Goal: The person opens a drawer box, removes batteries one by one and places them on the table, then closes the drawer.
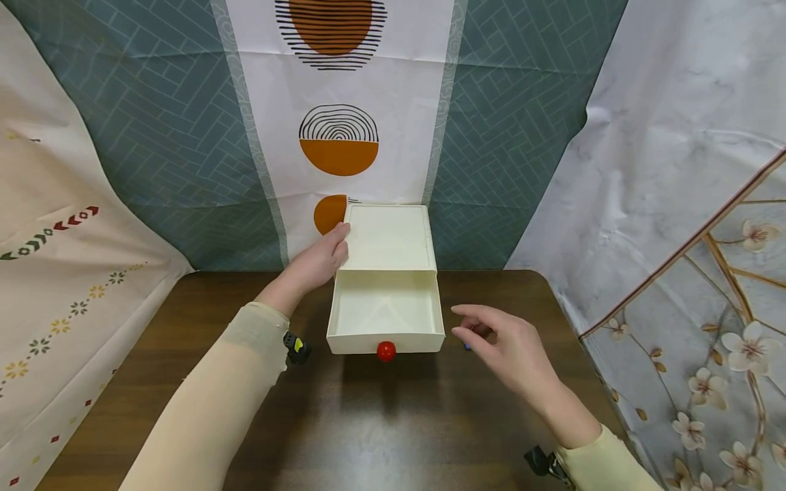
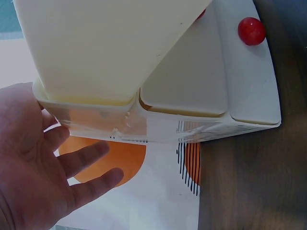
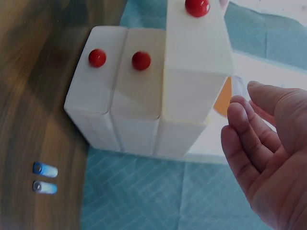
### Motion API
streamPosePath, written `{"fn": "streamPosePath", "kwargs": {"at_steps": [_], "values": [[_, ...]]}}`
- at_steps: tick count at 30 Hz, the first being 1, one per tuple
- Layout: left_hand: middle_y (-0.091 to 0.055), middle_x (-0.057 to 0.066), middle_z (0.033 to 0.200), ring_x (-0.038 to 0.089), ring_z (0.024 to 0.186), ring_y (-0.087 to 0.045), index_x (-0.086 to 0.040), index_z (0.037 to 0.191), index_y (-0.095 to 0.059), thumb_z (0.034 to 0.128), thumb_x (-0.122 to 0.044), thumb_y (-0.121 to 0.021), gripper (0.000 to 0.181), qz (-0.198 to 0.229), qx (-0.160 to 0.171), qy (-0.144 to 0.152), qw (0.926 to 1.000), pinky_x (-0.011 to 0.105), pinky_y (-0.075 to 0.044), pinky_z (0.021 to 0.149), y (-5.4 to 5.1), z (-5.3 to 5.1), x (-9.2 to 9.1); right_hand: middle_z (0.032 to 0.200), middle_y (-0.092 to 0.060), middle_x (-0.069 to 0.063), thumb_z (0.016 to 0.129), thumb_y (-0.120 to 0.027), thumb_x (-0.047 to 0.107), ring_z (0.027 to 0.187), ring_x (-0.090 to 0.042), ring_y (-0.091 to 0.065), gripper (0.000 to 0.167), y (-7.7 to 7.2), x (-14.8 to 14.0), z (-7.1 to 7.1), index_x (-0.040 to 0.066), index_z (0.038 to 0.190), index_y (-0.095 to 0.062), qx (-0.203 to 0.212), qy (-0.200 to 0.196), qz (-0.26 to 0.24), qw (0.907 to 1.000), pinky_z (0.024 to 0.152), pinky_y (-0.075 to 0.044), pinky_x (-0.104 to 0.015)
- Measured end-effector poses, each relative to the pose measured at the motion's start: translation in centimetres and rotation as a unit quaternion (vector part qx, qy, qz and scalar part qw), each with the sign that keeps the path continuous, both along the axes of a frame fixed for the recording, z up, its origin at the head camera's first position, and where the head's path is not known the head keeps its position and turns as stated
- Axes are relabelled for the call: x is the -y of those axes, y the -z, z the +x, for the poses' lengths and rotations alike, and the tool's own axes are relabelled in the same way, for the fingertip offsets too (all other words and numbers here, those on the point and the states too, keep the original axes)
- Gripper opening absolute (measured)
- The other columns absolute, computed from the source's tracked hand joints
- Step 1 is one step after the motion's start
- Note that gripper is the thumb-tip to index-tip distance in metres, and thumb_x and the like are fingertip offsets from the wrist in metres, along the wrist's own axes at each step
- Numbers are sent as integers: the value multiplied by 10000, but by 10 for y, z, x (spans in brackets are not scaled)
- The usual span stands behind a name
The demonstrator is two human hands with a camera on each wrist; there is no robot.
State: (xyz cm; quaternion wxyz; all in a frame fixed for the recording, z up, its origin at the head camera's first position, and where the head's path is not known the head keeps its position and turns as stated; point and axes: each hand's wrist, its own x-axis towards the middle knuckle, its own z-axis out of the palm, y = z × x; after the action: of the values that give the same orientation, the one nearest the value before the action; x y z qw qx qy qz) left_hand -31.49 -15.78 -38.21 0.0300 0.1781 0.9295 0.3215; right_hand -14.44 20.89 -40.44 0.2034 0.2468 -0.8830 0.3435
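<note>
A small white drawer cabinet stands at the back of the table, its top drawer pulled out. A red knob sits on that drawer's front, and nothing shows inside the drawer. My left hand rests against the cabinet's left side near the top; in the left wrist view its visible fingers are spread and fairly straight, its thumb hidden. To the right of the drawer, my right hand hovers apart from it with loosely bent fingers, holding nothing.
Two blue-and-white batteries lie on the dark wooden table right of the cabinet, mostly hidden by the right hand in the head view. Two lower drawers with red knobs are closed. Patterned cloth hangs behind and at both sides.
</note>
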Motion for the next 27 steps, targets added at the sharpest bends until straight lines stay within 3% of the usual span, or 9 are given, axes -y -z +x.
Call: {"fn": "streamPosePath", "kwargs": {"at_steps": [7,19,23,27], "values": [[-142,165,1835,312,1691,-157,-16,1760,-186,1200,-293,-278,631,22,12,0,10000,467,-143,1359,-2,1,0,940,-745,186,893,-932,101,818,-2,-683,388,-4,14,10,230,1243,-827,-278,-290,-97,9991,638,-600,-256],[-147,176,1831,316,1691,-153,-7,1756,-189,1200,-278,-277,626,23,-20,31,10000,469,-141,1359,-2,1,0,922,-785,130,855,-947,55,768,7,-705,385,5,34,13,126,1215,-833,-666,-841,-41,9942,672,-607,-204],[-148,172,1832,315,1691,-155,-11,1758,-189,1200,-282,-277,626,14,-10,28,10000,470,-143,1359,-1,1,0,918,-790,138,871,-936,75,754,21,-713,372,9,41,14,131,1224,-831,-709,-955,-8,9929,655,-577,-165],[-153,173,1830,316,1691,-158,-6,1756,-194,1201,-278,-276,623,-6,-33,32,10000,467,-143,1359,-1,0,0,928,-798,140,886,-932,105,757,43,-715,365,12,46,15,129,1235,-831,-665,-995,38,9928,641,-592,-205]]}}
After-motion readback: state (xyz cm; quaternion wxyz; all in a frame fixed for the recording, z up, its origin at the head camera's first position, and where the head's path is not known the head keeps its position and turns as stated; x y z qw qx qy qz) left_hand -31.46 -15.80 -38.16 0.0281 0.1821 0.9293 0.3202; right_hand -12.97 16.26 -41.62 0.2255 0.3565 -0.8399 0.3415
